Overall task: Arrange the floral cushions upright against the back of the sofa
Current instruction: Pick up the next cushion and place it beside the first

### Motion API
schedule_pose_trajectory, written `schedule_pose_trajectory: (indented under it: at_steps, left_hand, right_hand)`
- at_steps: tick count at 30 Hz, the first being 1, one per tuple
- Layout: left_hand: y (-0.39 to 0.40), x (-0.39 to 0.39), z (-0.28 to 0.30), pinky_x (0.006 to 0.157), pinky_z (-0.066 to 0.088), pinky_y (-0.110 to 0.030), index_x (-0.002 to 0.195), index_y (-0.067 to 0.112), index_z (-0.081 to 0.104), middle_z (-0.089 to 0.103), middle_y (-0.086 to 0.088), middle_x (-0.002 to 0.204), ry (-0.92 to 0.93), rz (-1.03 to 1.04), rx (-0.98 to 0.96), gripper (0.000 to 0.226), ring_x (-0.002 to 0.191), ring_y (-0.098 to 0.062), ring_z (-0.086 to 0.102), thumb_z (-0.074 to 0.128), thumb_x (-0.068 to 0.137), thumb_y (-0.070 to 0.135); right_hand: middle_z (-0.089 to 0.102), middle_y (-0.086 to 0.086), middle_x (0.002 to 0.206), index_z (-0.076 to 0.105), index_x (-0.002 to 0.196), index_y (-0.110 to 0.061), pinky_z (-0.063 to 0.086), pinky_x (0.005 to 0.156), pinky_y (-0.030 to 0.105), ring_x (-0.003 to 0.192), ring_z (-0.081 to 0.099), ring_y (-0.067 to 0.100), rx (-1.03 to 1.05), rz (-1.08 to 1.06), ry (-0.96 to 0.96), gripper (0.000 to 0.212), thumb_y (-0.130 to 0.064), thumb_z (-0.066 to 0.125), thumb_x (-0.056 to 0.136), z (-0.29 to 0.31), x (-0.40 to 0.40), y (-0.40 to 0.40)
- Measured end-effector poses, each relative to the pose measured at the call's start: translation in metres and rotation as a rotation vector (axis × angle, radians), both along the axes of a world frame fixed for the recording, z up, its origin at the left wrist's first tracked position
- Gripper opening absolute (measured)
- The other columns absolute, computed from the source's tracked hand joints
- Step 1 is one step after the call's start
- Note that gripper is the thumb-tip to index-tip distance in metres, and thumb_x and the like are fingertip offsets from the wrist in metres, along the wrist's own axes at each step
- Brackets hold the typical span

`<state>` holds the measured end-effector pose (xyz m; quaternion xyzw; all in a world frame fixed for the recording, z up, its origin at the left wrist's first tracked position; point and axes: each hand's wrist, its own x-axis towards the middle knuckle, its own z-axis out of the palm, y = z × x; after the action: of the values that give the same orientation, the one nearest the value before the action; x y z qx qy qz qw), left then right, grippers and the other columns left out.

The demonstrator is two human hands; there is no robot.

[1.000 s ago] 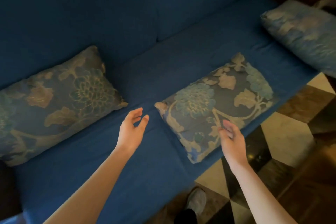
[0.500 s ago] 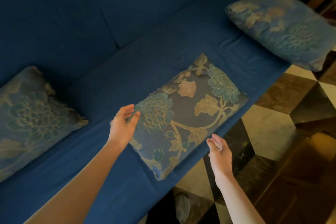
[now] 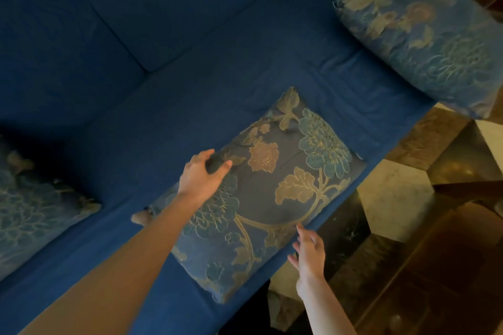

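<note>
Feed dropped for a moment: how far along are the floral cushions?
Done: apparently none. In hand: left hand grips the far edge of the middle cushion, lying flat; right hand open at its near edge. Left: left cushion leans, right cushion lies at the sofa's end.

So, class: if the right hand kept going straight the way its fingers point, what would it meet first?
Probably the near edge of the middle floral cushion: the right hand is open, fingers aimed at it, though whether they already touch is unclear.

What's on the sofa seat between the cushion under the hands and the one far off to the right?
Nothing: in the head view only bare, slightly wrinkled blue sofa seat separates the middle cushion from the right cushion.
</note>
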<state>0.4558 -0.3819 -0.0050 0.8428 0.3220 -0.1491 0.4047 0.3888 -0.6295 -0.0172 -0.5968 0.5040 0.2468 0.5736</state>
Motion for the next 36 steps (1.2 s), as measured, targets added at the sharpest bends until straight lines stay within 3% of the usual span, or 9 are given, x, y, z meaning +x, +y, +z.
schedule_pose_trajectory:
  at_steps: [4,8,18,29,33,36]
  left_hand:
    - [0.003,0.028,-0.006,0.108,0.036,-0.053,0.147,0.027,0.033,0.037,-0.004,0.154,0.156,-0.108,0.060,0.103,0.138,-0.029,0.038,0.049,0.064,0.085]
    - [0.001,0.047,-0.016,0.108,0.037,-0.053,0.150,0.029,0.026,0.034,-0.003,0.156,0.274,-0.180,0.046,0.114,0.138,-0.030,0.039,0.048,0.056,0.090]
    - [-0.007,0.049,-0.019,0.101,0.041,-0.054,0.138,0.026,0.042,0.050,-0.005,0.138,0.274,-0.234,0.125,0.087,0.125,-0.029,0.049,0.060,0.068,0.075]
    - [0.014,0.039,0.013,0.098,0.045,-0.050,0.133,0.026,0.048,0.055,-0.004,0.131,0.255,-0.028,0.101,0.081,0.119,-0.027,0.053,0.064,0.068,0.071]
    - [0.036,0.031,0.028,0.097,0.048,-0.048,0.132,0.021,0.049,0.057,-0.004,0.130,0.212,0.149,0.063,0.079,0.116,-0.027,0.056,0.070,0.069,0.065]
    - [0.049,0.022,0.037,0.092,0.048,-0.039,0.127,0.019,0.052,0.061,-0.004,0.124,0.133,0.307,0.036,0.074,0.110,-0.024,0.058,0.074,0.069,0.059]
  right_hand:
    - [0.039,0.012,0.147,0.031,0.147,-0.021,0.041,0.104,0.051,0.130,0.042,0.033,0.060,-0.037,0.113,0.070,-0.036,0.065,0.088,-0.001,0.019,0.004]
    - [0.038,0.014,0.147,0.030,0.147,-0.024,0.036,0.106,0.055,0.133,0.037,0.036,0.144,-0.126,0.183,0.071,-0.035,0.066,0.086,-0.009,0.026,0.010]
    - [0.055,0.015,0.131,0.044,0.136,-0.020,0.038,0.102,0.050,0.117,0.052,0.036,0.215,-0.169,0.180,0.056,-0.036,0.061,0.085,-0.028,0.031,0.020]
    - [0.054,0.012,0.129,0.039,0.135,-0.028,0.040,0.096,0.050,0.111,0.053,0.032,0.247,-0.009,0.121,0.055,-0.029,0.063,0.085,0.000,0.058,0.025]
    - [0.053,0.008,0.130,0.039,0.134,-0.032,0.037,0.104,0.054,0.114,0.052,0.031,0.252,0.121,0.054,0.056,-0.026,0.065,0.084,0.013,0.085,0.041]
    - [0.054,0.002,0.125,0.043,0.128,-0.033,0.040,0.094,0.046,0.107,0.054,0.022,0.238,0.242,0.000,0.051,-0.026,0.065,0.082,0.021,0.113,0.058]
